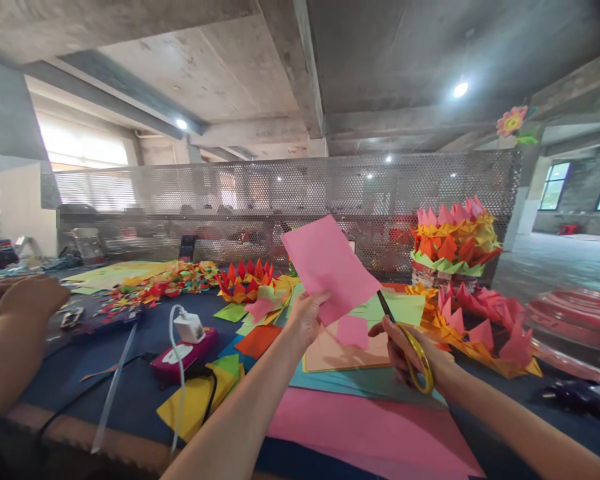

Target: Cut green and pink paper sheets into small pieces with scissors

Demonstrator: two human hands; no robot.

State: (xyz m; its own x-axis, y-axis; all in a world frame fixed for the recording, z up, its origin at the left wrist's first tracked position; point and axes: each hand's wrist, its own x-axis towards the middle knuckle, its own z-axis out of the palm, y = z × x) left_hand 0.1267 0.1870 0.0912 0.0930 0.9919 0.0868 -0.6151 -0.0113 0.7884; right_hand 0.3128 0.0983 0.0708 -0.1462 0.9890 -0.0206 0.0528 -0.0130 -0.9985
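Note:
My left hand (307, 317) pinches the lower left edge of a pink paper sheet (330, 267), held up above the table. In my right hand (410, 350) are yellow-handled scissors (421, 363); their dark blades point up and left, with the tip by the sheet's right corner. Below my hands lie a small pink paper piece (351, 331), a stack of peach sheets (340, 357), blue sheets (360, 383) and a large pink sheet (380, 427) nearest me.
Folded paper flowers (450, 247) stand at the right, near a red plastic stool (575, 327). A purple power strip (185, 353) with cables sits left. Paper scraps (170, 280) lie farther back. Another person's arm (15, 333) reaches in at far left.

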